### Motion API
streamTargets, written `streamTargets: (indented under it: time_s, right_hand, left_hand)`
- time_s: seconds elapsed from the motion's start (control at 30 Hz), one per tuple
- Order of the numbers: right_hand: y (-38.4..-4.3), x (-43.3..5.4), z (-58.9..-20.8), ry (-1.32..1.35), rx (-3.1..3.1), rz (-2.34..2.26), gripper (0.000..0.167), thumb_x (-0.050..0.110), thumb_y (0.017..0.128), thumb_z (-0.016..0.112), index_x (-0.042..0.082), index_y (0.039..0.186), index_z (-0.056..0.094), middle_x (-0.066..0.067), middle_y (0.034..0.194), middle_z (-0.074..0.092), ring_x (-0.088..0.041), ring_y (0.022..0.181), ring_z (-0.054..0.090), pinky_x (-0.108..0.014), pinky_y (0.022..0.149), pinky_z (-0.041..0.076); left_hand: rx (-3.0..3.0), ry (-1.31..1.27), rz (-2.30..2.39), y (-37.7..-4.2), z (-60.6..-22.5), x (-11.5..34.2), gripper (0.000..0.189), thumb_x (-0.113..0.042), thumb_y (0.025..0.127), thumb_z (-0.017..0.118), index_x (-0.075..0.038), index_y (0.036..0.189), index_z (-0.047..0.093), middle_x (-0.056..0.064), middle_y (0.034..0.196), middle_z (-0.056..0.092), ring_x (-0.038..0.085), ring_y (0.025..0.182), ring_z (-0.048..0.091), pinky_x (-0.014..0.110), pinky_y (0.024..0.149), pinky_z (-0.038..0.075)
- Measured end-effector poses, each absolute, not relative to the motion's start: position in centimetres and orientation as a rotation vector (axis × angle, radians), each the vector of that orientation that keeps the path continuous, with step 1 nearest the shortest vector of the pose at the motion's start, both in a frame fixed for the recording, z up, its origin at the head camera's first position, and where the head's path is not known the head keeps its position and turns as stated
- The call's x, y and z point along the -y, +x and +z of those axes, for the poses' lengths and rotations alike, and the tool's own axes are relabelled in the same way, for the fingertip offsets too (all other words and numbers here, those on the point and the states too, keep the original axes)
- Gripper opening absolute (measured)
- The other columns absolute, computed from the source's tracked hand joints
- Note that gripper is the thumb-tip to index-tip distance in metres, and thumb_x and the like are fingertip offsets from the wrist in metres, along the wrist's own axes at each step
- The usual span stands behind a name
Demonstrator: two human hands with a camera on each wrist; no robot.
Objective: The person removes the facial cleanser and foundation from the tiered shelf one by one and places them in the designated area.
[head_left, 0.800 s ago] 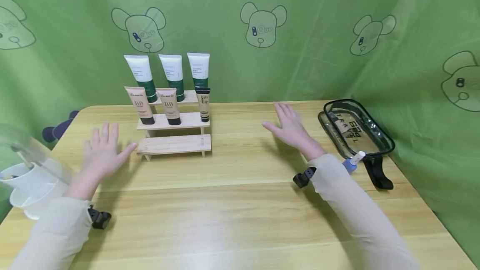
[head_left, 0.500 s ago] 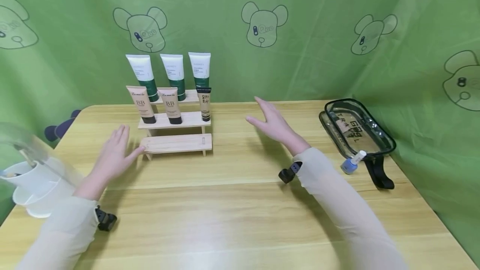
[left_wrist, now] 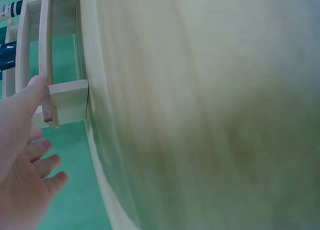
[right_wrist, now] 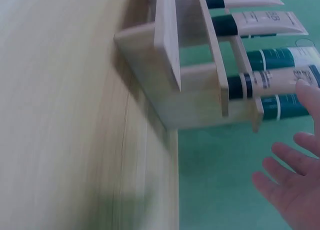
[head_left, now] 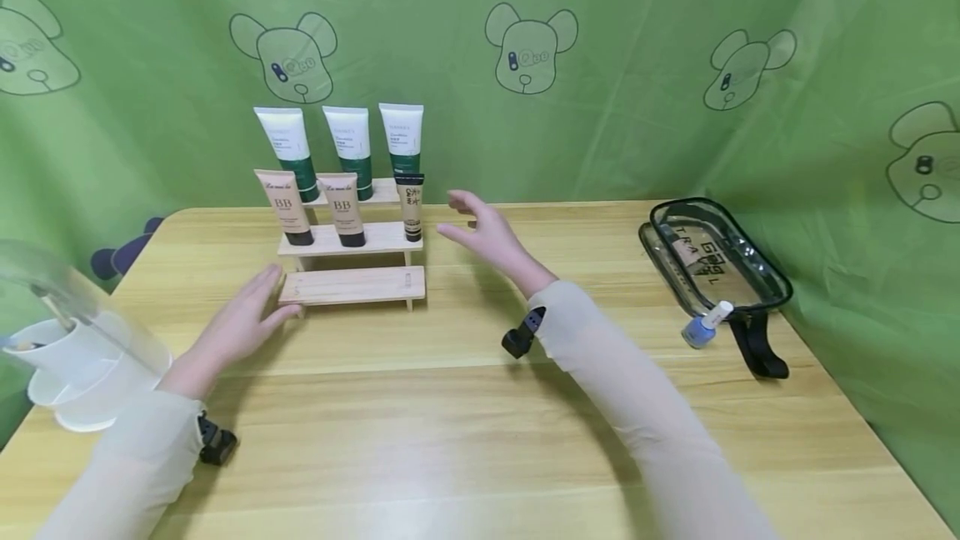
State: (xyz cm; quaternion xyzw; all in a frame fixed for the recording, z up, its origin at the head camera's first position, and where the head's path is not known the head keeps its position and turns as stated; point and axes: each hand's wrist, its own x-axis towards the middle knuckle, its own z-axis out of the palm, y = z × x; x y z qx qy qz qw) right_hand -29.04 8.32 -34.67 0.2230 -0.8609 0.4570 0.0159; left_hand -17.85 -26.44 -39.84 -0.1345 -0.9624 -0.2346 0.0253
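A three-step wooden display rack [head_left: 352, 286] stands at the table's back left. Its top step bears three white-and-green tubes [head_left: 348, 140]. On the middle step stand two pink BB cream tubes [head_left: 343, 211] and a slim beige tube with a black top [head_left: 411, 208]. My left hand [head_left: 240, 319] is at the left end of the bottom step, its thumb [left_wrist: 33, 92] right at the step's edge and its fingers loosely spread. Beside the slim tube, my right hand [head_left: 491, 236] hangs in the air with thumb and fingers apart, holding nothing.
At the right lies a clear travel pouch [head_left: 712, 261] with black trim and a strap. A blue nail polish bottle [head_left: 701, 330] with a white cap stands by it. A white holder [head_left: 97, 382] with a transparent cover is left of my left arm. A green curtain [head_left: 600, 140] hangs behind.
My right hand has swept left across the table to the rack's right side. My left hand has shifted right, up to the rack's left end. The rack and tubes stay put.
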Motion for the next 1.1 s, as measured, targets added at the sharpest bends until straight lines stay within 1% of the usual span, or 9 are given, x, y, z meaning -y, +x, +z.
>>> streamTargets:
  time_s: [0.23,0.37,0.47,0.57,0.83,1.1]
  right_hand:
    - [-29.6,-5.4,-35.0,0.661,2.586,1.610,0.053,0.021,0.084,0.069,0.005,0.131,0.048,-0.013,0.122,0.055,-0.026,0.113,0.051,-0.035,0.097,0.042]
    - [-29.7,-4.4,-35.1,0.600,2.555,1.682,0.046,0.017,0.084,0.068,0.002,0.125,0.053,-0.011,0.113,0.060,-0.022,0.104,0.055,-0.027,0.091,0.045]
    - [-29.6,-3.9,-35.0,0.555,2.550,1.715,0.040,0.015,0.084,0.068,0.001,0.120,0.056,-0.009,0.107,0.062,-0.019,0.098,0.057,-0.023,0.085,0.048]
    - [-29.6,-3.6,-34.9,0.521,2.546,1.735,0.034,0.013,0.085,0.067,0.001,0.116,0.058,-0.009,0.104,0.062,-0.018,0.094,0.058,-0.022,0.082,0.049]
    - [-29.5,-3.5,-34.7,0.495,2.542,1.749,0.031,0.011,0.085,0.066,0.001,0.113,0.058,-0.010,0.103,0.061,-0.020,0.092,0.057,-0.022,0.081,0.049]
    - [-29.1,-3.9,-34.1,0.485,2.573,1.714,0.031,0.013,0.086,0.066,0.001,0.113,0.058,-0.010,0.103,0.061,-0.020,0.092,0.058,-0.024,0.081,0.049]
  left_hand:
    - [2.964,-0.470,-0.680,-17.8,-39.8,26.5,0.056,-0.022,0.094,0.053,0.009,0.136,0.033,0.030,0.140,0.028,0.046,0.127,0.027,0.057,0.104,0.021]
    - [2.949,-0.503,-0.658,-17.9,-39.8,26.5,0.050,-0.018,0.094,0.053,0.009,0.134,0.038,0.029,0.138,0.033,0.046,0.125,0.031,0.058,0.103,0.024]
    - [2.949,-0.503,-0.646,-17.9,-39.7,26.4,0.049,-0.017,0.094,0.053,0.009,0.133,0.039,0.029,0.137,0.034,0.046,0.124,0.033,0.058,0.102,0.025]
    - [2.952,-0.497,-0.644,-17.9,-39.6,26.4,0.049,-0.017,0.094,0.054,0.009,0.133,0.039,0.029,0.137,0.034,0.046,0.123,0.033,0.058,0.102,0.026]
    - [2.961,-0.486,-0.635,-17.9,-39.4,26.3,0.048,-0.016,0.094,0.053,0.008,0.134,0.039,0.028,0.138,0.035,0.046,0.123,0.034,0.057,0.102,0.026]
    - [2.962,-0.486,-0.616,-17.8,-39.4,26.2,0.047,-0.015,0.094,0.053,0.008,0.133,0.040,0.028,0.137,0.035,0.046,0.122,0.036,0.057,0.101,0.028]
